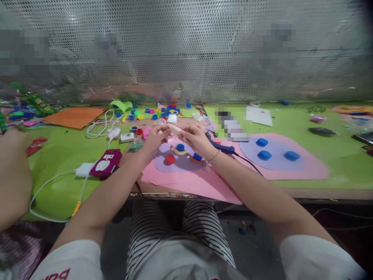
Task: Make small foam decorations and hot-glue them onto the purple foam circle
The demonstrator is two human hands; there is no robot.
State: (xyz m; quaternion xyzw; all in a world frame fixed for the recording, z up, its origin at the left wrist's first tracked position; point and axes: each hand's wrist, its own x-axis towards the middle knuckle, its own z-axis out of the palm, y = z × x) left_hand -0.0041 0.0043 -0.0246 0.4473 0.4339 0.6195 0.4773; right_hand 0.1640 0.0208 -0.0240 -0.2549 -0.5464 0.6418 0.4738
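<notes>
My left hand [155, 140] and my right hand [196, 139] meet above a pink sheet [186, 177] and both pinch a small pale stick-like piece [174, 128] between their fingertips. Under the hands lies a lilac foam shape [177, 162] with a red cap [170, 159] and two blue caps [180, 147] on it. A blue glue gun [223, 148] with a black cord lies just right of my right wrist.
Another pink sheet with a lilac oval [272, 154] bearing three blue caps lies to the right. Several coloured caps [157, 112] sit at the back. A magenta device [105, 163], white chargers and cables lie left. Another person's arm [13, 175] is at far left. Perforated metal wall behind.
</notes>
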